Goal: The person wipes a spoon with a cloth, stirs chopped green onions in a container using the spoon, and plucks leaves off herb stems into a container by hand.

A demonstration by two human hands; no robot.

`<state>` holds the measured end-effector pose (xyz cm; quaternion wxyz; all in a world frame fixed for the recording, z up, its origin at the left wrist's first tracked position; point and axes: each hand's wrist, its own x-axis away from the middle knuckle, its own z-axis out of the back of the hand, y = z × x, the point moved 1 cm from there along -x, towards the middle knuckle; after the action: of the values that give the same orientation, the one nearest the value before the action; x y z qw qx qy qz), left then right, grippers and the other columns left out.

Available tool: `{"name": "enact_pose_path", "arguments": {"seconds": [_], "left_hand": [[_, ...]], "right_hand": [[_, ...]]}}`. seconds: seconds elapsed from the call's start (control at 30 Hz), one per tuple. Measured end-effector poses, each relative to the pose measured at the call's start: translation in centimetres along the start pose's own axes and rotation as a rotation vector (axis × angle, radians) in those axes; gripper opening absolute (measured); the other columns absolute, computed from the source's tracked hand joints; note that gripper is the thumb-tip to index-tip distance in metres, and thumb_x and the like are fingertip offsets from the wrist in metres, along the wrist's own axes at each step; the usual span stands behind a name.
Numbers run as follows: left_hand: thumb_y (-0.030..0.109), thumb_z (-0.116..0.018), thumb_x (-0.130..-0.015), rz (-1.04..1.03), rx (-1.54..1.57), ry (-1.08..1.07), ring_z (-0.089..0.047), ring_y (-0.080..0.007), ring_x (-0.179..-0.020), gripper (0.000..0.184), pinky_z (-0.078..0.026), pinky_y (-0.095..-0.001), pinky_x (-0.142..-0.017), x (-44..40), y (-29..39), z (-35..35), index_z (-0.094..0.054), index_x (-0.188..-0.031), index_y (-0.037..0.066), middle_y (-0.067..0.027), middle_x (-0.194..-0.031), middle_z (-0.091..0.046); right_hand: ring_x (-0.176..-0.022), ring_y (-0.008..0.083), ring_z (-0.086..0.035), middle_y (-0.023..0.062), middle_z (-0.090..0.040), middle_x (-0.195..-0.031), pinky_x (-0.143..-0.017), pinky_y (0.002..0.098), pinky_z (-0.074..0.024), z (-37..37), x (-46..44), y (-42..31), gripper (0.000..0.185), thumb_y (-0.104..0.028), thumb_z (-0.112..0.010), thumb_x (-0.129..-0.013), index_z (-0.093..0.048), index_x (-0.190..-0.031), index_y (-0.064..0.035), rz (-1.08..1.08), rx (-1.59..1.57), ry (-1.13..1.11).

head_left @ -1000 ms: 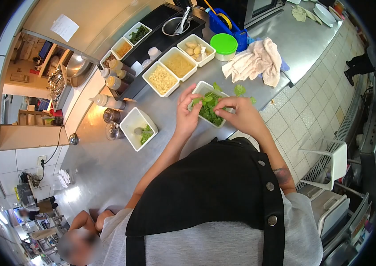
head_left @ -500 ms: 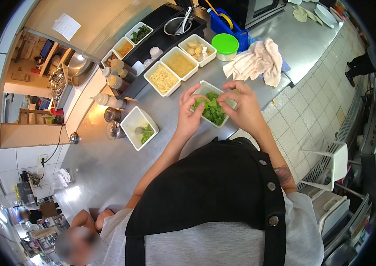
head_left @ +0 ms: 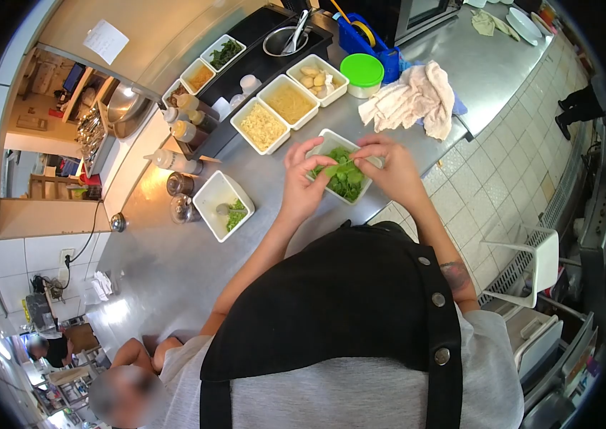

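Observation:
Both hands are over a white rectangular tub (head_left: 327, 134) filled with green leaves (head_left: 347, 187). With thumb and fingertips my left hand (head_left: 304, 183) pinches a green herb sprig (head_left: 336, 169) from the left side. My right hand (head_left: 393, 171) has thumb and forefinger closed on the sprig's other end, just above the leaves. To the left stands a second white tub (head_left: 211, 196), with some green pieces (head_left: 236, 214) and a round, dark thing in it that I cannot make out.
Tubs of chopped garlic (head_left: 263, 127), a pale yellowish food (head_left: 288, 105) and peeled potato-like pieces (head_left: 314, 80) line the back. A crumpled cloth (head_left: 412, 100) and a green-lidded tub (head_left: 362, 73) lie behind my hands. Squeeze bottles (head_left: 174, 161) stand left; another person (head_left: 135, 355) is lower left.
My hands remain over the tub, with the fingers shifted slightly. A leafy sprig now shows more plainly stretched between the fingertips. A distant person at the lower left has moved.

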<state>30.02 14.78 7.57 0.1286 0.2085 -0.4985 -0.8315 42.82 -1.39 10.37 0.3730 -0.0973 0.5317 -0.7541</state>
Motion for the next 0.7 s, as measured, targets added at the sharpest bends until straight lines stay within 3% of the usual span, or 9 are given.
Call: {"name": "enact_pose_path", "arguments": {"seconds": [0.23,0.33,0.43,0.7], "left_hand": [[0.004,-0.066,-0.078,-0.026,-0.115,-0.031,-0.028,-0.0402,-0.137,0.019,-0.019,-0.0525,-0.115,0.1,-0.2,0.0,-0.072,-0.094,0.012,-0.0058,-0.139,-0.052],[0.006,-0.068,-0.079,-0.031,-0.122,-0.036,-0.029,-0.0400,-0.136,0.016,-0.020,-0.0528,-0.114,0.0,-0.1,0.0,-0.072,-0.094,0.012,-0.0060,-0.138,-0.052],[0.008,-0.069,-0.080,-0.056,-0.117,-0.051,-0.030,-0.0398,-0.135,0.014,-0.021,-0.0524,-0.114,-0.3,0.7,0.1,-0.072,-0.093,0.011,-0.0059,-0.137,-0.053],[0.010,-0.071,-0.078,-0.058,-0.086,-0.051,-0.032,-0.0406,-0.134,0.009,-0.024,-0.0519,-0.113,-0.4,1.7,-0.1,-0.071,-0.087,0.010,-0.0049,-0.136,-0.054]], "right_hand": [[-0.095,0.0319,-0.066,0.0136,-0.068,-0.103,-0.086,0.0385,-0.0503,0.5,-0.2,-1.5,0.011,-0.008,-0.070,-0.079,-0.074,-0.089,-0.0062,-0.015,-0.037,0.029],[-0.107,0.0288,-0.061,0.0083,-0.065,-0.112,-0.092,0.0391,-0.0478,1.0,-0.2,-2.3,0.012,-0.005,-0.069,-0.079,-0.074,-0.090,-0.0089,0.190,0.160,-0.112],[-0.110,0.0283,-0.058,0.0047,-0.063,-0.115,-0.091,0.0425,-0.0458,0.5,0.3,-2.4,0.009,-0.007,-0.071,-0.076,-0.071,-0.085,-0.0106,0.193,0.339,-0.105],[-0.103,0.0284,-0.059,0.0036,-0.062,-0.109,-0.088,0.0448,-0.0440,0.1,0.3,-2.7,0.008,-0.010,-0.072,-0.069,-0.065,-0.073,-0.0092,0.195,0.285,-0.049]]}}
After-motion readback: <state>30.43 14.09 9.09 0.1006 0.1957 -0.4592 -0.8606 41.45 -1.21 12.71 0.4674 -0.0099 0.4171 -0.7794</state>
